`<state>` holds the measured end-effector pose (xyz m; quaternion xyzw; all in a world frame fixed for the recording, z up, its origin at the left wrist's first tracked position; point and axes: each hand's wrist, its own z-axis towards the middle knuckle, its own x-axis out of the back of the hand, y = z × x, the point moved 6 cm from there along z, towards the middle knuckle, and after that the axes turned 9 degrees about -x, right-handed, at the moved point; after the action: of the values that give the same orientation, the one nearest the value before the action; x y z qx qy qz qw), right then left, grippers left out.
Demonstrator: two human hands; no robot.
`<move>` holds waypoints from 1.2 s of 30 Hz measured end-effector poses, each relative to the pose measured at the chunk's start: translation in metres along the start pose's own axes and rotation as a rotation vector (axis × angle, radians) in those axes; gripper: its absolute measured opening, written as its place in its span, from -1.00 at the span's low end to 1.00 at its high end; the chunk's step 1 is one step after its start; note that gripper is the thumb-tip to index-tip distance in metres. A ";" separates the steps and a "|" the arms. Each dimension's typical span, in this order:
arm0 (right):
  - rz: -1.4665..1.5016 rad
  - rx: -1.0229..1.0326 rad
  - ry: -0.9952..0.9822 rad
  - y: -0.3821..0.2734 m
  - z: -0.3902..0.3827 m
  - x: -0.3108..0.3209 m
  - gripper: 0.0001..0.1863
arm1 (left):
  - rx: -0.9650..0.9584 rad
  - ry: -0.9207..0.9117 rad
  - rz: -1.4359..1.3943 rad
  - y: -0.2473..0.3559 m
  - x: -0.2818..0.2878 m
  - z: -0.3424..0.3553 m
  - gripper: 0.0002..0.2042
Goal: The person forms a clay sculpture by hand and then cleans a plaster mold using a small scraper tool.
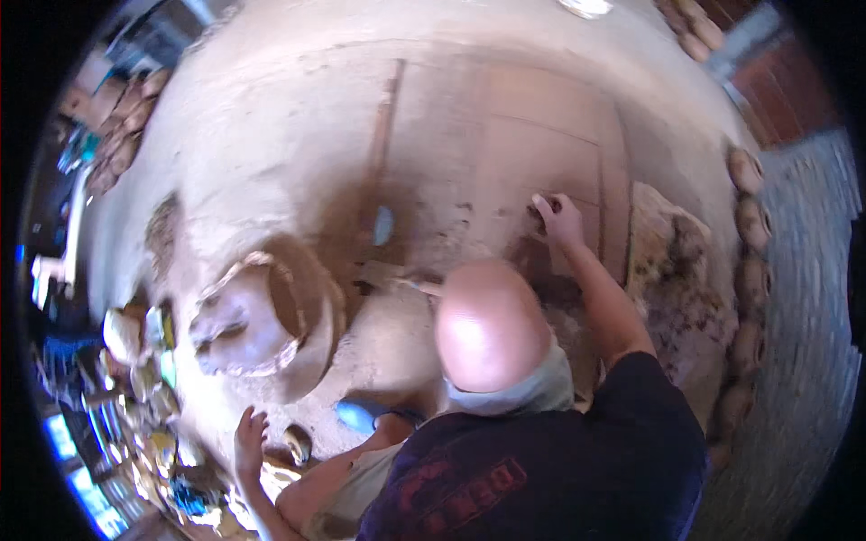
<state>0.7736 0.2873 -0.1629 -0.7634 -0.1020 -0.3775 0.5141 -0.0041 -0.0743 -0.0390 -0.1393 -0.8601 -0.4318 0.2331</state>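
Beige earthen floor [289, 117], round brown clay pots [750, 222] lining right edge, flat brown rectangular panel [541, 113] beneath curled right hand [561, 222], hold unclear, left hand [250, 444] unclenched

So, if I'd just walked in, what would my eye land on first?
Probably the bare, shiny knee in the middle, with the person's right hand reaching out beyond it. Next, perhaps, the big round clay-coloured form with a ragged rim, on the floor to the left. A row of rounded brown pots lines the far right.
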 end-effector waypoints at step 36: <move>1.545 0.368 -1.399 -0.357 -0.217 0.069 -0.27 | -0.784 0.069 -1.028 0.312 -0.053 0.011 -0.18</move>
<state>0.5247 0.2448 0.1776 -0.5789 0.0822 0.5970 0.5493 0.1760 0.1163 0.1392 0.2296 -0.5877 -0.7745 -0.0438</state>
